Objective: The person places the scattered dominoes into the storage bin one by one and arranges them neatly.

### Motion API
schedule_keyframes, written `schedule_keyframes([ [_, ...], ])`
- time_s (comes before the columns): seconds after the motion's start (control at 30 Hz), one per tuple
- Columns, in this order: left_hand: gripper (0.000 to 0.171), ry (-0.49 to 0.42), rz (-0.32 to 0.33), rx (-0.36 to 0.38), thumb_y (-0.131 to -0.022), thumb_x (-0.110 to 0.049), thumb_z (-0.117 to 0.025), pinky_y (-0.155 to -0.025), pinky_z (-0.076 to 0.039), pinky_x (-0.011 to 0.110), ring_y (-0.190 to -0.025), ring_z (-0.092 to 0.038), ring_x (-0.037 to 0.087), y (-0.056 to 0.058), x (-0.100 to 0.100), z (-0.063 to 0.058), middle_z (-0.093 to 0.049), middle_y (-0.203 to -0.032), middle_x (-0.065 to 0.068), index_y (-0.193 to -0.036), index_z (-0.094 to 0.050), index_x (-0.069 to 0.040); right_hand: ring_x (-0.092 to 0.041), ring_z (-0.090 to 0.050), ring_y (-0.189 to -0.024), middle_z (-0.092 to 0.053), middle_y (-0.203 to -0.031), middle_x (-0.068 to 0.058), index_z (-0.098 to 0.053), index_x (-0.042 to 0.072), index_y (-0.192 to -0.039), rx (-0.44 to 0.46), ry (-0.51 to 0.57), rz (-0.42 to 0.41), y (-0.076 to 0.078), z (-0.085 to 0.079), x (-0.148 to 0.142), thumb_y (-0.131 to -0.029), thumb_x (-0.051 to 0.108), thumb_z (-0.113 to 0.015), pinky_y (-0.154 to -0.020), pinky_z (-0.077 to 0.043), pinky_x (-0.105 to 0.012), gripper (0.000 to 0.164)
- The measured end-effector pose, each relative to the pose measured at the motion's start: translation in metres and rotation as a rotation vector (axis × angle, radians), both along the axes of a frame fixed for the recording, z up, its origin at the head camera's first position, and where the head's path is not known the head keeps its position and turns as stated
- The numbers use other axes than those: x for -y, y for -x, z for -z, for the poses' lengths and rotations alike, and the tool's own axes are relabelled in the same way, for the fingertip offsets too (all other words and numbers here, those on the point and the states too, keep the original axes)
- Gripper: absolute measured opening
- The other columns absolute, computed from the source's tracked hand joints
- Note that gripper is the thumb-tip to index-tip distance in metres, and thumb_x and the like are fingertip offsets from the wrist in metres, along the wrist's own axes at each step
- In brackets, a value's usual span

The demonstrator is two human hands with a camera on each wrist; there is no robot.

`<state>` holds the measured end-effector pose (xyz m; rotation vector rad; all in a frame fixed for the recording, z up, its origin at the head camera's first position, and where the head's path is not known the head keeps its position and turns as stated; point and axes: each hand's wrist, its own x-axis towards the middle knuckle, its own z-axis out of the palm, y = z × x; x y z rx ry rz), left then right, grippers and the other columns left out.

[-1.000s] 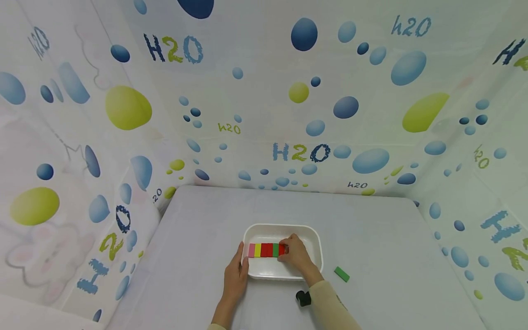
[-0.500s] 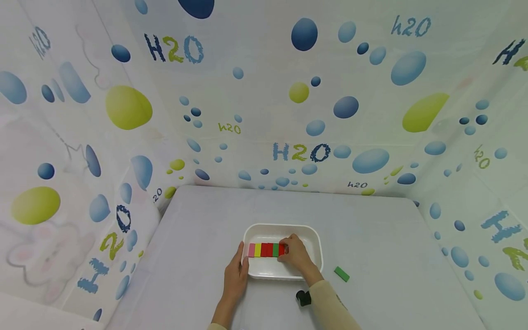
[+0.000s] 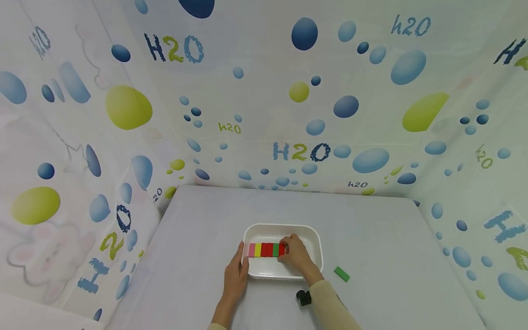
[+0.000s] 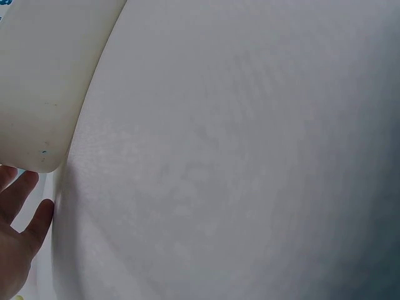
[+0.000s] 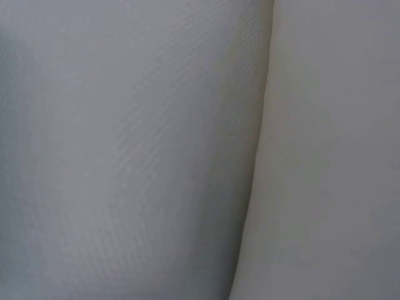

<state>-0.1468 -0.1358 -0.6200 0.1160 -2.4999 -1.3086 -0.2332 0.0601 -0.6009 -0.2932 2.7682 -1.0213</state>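
Note:
A white tray (image 3: 272, 270) lies on the table, holding a row of small flat blocks side by side: a pink block (image 3: 251, 250), a yellow block (image 3: 257, 250), red blocks (image 3: 266, 250) and a green block (image 3: 275, 250). My right hand (image 3: 297, 254) pinches a red block (image 3: 282, 249) at the row's right end; its fingers partly cover it. At the tray's left side, my left hand (image 3: 236, 275) holds the rim, thumb over it and fingers along the outside. In the left wrist view, the left hand (image 4: 19, 231) appears at the lower left.
A loose green block (image 3: 341, 273) lies right of the tray. A small black object (image 3: 303, 298), partly covered by the right sleeve (image 3: 332, 305), is in front of it. Patterned sheets (image 3: 264, 91) enclose the white table (image 3: 383, 238). Pale cloth fills the right wrist view.

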Motion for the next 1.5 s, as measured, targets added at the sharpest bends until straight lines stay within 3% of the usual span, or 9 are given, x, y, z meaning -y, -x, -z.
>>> schedule_keyframes([
  [0.13, 0.051, -0.013, 0.001, -0.005, -0.098, -0.015, -0.054, -0.106, -0.044, 0.045, -0.136, -0.047, 0.03, 0.0, 0.0, 0.0, -0.048, -0.148, 0.012, -0.147, -0.042, -0.005, -0.014, -0.047, -0.077, -0.048, -0.088, -0.003, -0.066, 0.005, -0.112, 0.005, 0.003, -0.004, -0.001, -0.001, 0.0, -0.07, 0.012, -0.087, -0.066, -0.048, -0.021, 0.047],
  [0.43, 0.051, -0.028, 0.009, 0.011, -0.099, -0.016, -0.053, -0.106, -0.044, 0.045, -0.137, -0.046, 0.029, -0.002, 0.0, -0.002, -0.048, -0.149, 0.011, -0.148, -0.042, -0.007, -0.016, -0.051, -0.082, -0.053, -0.097, -0.004, -0.065, 0.006, -0.116, 0.025, 0.004, 0.045, -0.001, -0.002, -0.004, -0.067, 0.02, -0.09, -0.074, -0.055, -0.028, 0.056],
  [0.87, 0.051, -0.02, -0.012, 0.018, -0.099, -0.016, -0.053, -0.105, -0.045, 0.046, -0.136, -0.047, 0.03, 0.001, -0.005, -0.004, -0.048, -0.149, 0.012, -0.148, -0.041, -0.007, -0.014, -0.052, -0.081, -0.056, -0.107, -0.009, -0.063, 0.009, -0.121, -0.059, 0.046, 0.025, -0.003, -0.021, -0.014, -0.072, 0.022, -0.087, -0.067, -0.052, -0.018, 0.056],
  [1.27, 0.052, -0.031, -0.018, 0.02, -0.098, -0.015, -0.053, -0.105, -0.045, 0.047, -0.137, -0.046, 0.03, 0.002, -0.007, -0.003, -0.048, -0.149, 0.011, -0.148, -0.041, -0.007, -0.012, -0.058, -0.08, -0.061, -0.113, -0.012, -0.065, 0.009, -0.122, -0.26, 0.128, -0.04, -0.011, -0.058, -0.036, -0.073, 0.015, -0.086, -0.065, -0.053, -0.016, 0.054],
  [1.5, 0.052, -0.022, -0.03, 0.01, -0.098, -0.014, -0.054, -0.104, -0.045, 0.046, -0.136, -0.047, 0.03, 0.004, -0.008, -0.001, -0.048, -0.149, 0.01, -0.148, -0.042, -0.007, -0.014, -0.059, -0.077, -0.061, -0.108, -0.009, -0.066, 0.008, -0.121, -0.374, 0.188, -0.07, -0.012, -0.068, -0.058, -0.07, 0.014, -0.088, -0.064, -0.053, -0.018, 0.055],
])
